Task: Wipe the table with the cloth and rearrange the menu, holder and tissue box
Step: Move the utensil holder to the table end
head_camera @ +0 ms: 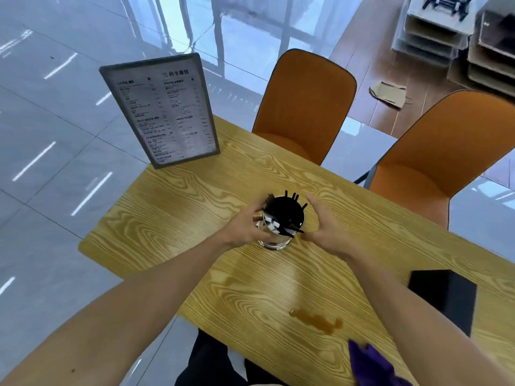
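Wooden table (195, 190): left hand (245, 229) grips holder (281, 221), right hand (328, 229) beside.

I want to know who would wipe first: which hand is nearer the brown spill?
Right. The right hand sits open beside the holder, almost straight beyond the spill; the left hand grips the holder's far side.

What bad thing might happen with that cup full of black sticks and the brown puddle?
1. The holder is tall and packed with loose sticks; the left hand grips it while the right hand is open beside it, so a quick move might tip it.
2. The brown spill is unwiped; setting the holder there, or an arm brushing it, would likely smear it.
3. The purple cloth lies at the table edge and may slide off.
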Demonstrator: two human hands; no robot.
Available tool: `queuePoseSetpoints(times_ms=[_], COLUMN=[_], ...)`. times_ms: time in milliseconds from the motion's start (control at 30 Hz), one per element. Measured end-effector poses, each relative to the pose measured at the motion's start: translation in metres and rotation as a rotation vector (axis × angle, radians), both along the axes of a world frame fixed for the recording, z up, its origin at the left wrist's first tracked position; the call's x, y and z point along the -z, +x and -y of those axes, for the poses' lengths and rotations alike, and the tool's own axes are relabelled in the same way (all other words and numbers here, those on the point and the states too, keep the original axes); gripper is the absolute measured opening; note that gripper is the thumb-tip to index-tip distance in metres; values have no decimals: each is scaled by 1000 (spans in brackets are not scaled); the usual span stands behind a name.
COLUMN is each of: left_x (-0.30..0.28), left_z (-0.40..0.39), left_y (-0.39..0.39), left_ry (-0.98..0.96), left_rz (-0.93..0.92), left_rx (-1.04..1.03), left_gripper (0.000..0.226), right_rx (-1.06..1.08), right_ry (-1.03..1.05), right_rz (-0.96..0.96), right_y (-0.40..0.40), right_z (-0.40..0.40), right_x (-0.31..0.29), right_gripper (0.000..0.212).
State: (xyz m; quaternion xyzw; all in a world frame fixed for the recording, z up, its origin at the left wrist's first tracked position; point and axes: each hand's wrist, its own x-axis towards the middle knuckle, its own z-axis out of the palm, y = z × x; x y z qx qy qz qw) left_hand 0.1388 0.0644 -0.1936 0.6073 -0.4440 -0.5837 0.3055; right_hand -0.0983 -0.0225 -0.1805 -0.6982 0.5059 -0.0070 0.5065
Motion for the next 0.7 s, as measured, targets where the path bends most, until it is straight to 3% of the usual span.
queuePoseSetpoints(times_ms=[100,267,700], left_x=[0,-1,-22], left_z=[-5,-12,-39], left_y=[-7,-11,78], left_ry=[-19,-14,-70], left_rz=[-8,-40,-59], left_rx=[-78,-179,-375], left_gripper=[105,108,92], right_rx=[55,142,50], right_ry=[17,22,30], right_rz=[95,289,352], right_y=[6,22,131], right_z=[-17,-35,-37], right_x=[4,9,-16], right_gripper=[110,97,102])
